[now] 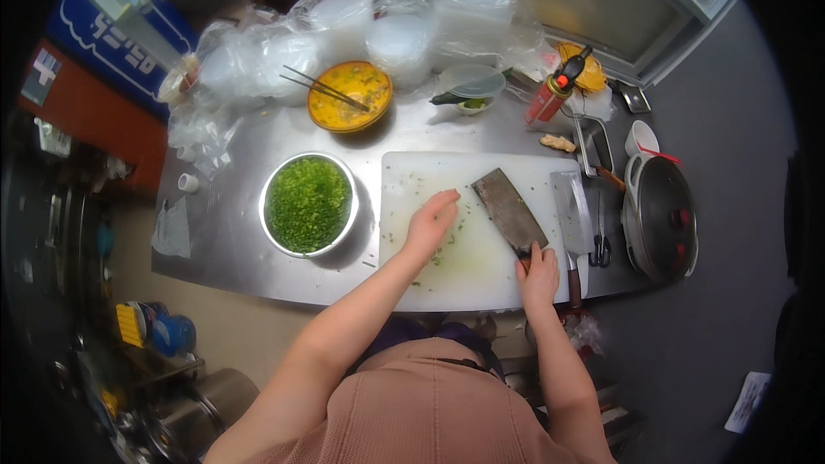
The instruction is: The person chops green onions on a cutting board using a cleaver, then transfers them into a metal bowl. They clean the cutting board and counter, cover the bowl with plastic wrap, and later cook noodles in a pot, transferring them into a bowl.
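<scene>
My right hand (pixel 539 276) is closed on the wooden handle of a dark-bladed cleaver (pixel 510 211), whose blade lies over the white cutting board (pixel 403 290). My left hand (pixel 433 222) is over the board's left half, fingers pointing toward the cleaver, with nothing visible in it; whether it touches the board I cannot tell. Green bits are scattered around it. A second cleaver (pixel 572 212) with a shinier blade lies along the board's right edge. Left of the board stands a metal bowl (pixel 354 219) heaped with chopped green onions (pixel 308 204).
Behind are a yellow bowl (pixel 335 117) with chopsticks, plastic-wrapped containers (pixel 277 55) and a red gas torch canister (pixel 548 102). Ginger root (pixel 558 142), a metal tray (pixel 593 145), scissors (pixel 601 238) and a lidded pot (pixel 664 219) are to the right.
</scene>
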{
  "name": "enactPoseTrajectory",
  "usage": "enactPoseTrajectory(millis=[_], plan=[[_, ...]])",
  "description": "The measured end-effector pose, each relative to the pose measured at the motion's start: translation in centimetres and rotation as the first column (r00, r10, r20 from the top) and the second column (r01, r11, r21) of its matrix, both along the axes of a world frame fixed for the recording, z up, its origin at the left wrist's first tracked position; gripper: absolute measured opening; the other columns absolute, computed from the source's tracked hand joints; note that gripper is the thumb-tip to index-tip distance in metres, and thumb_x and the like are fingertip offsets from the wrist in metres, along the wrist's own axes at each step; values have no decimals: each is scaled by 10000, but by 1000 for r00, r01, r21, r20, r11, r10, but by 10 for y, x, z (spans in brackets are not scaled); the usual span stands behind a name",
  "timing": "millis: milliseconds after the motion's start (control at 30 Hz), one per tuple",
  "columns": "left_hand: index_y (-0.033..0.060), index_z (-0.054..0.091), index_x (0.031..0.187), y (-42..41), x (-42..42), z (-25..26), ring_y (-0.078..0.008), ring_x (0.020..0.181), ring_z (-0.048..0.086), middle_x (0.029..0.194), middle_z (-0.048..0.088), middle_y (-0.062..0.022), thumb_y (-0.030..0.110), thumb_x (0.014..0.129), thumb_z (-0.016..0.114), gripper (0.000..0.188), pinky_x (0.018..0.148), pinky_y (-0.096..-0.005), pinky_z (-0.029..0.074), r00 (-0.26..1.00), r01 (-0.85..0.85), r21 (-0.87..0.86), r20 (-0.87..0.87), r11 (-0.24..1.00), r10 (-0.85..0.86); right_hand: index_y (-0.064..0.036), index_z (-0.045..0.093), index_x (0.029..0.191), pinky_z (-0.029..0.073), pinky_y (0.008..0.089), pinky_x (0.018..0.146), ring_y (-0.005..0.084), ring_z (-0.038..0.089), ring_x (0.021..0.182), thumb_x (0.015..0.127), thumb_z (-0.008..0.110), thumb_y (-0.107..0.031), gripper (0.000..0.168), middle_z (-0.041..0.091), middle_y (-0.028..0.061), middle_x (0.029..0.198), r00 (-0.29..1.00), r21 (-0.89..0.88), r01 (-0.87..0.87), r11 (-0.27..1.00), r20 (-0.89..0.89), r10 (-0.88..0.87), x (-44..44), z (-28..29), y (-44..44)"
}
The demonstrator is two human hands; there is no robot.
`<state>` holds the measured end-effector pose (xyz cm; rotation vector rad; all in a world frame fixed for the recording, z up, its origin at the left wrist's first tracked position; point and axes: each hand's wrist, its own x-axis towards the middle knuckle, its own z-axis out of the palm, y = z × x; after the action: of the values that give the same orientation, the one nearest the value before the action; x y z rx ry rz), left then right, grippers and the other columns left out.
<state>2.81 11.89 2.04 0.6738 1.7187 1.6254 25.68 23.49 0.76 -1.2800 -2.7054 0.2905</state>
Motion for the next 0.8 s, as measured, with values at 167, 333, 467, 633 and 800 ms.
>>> enactPoseTrajectory(millis=[167, 333, 467, 633, 800], plan=[[94, 450, 1334, 23, 2, -7, -165, 1347, 252, 1405, 397, -23, 397, 979, 357, 475, 1103, -327, 160, 750, -100, 94, 661, 991, 13, 16, 504, 1197, 331, 400, 1017, 340, 418, 1221, 799, 545, -29, 402, 464, 190, 1262, 705, -435, -367, 822, -707, -60, -80, 69, -63], [86, 356, 1386, 18, 17, 7, -186, 1368, 207, 1448, 330, -50, 428, 984, 278, 534, 1119, -345, 117, 701, -54, 275, 695, 960, -159, -32, 504, 1255, 206, 471, 1074, 314, 301, 1331, 845, 536, -124, 421, 382, 156, 1394, 610, -85, -619, 781, -679, 410, -121, 76, -77], [107, 312, 1412, 11, 16, -10, -240, 1378, 192, 1497, 207, -125, 521, 963, 185, 624, 1120, -423, 142, 373, -189, 281, 907, 941, -196, -62, 504, 1275, 149, 529, 1075, 318, 251, 1358, 860, 549, -174, 432, 336, 143, 1433, 742, -17, -573, 820, -435, 509, -111, 22, -47], [152, 316, 1411, 1, 8, 25, -278, 1357, 241, 1494, 213, -122, 568, 945, 191, 637, 1087, -496, 212, 450, -99, 0, 892, 995, 45, -148, 442, 1346, 74, 596, 1056, 341, 77, 1398, 937, 417, -315, 443, 191, 125, 1499, 922, -147, -381, 913, -131, 364, -93, 40, -23], [167, 228, 1449, 19, 19, 17, -306, 1381, 139, 1516, 133, -119, 652, 905, 173, 731, 1104, -513, 109, 214, -205, 174, 968, 963, -129, -148, 396, 1370, 103, 580, 1063, 336, 106, 1394, 932, 400, -292, 461, 220, 128, 1487, 699, -99, -522, 847, -619, 359, -112, -18, -49]])
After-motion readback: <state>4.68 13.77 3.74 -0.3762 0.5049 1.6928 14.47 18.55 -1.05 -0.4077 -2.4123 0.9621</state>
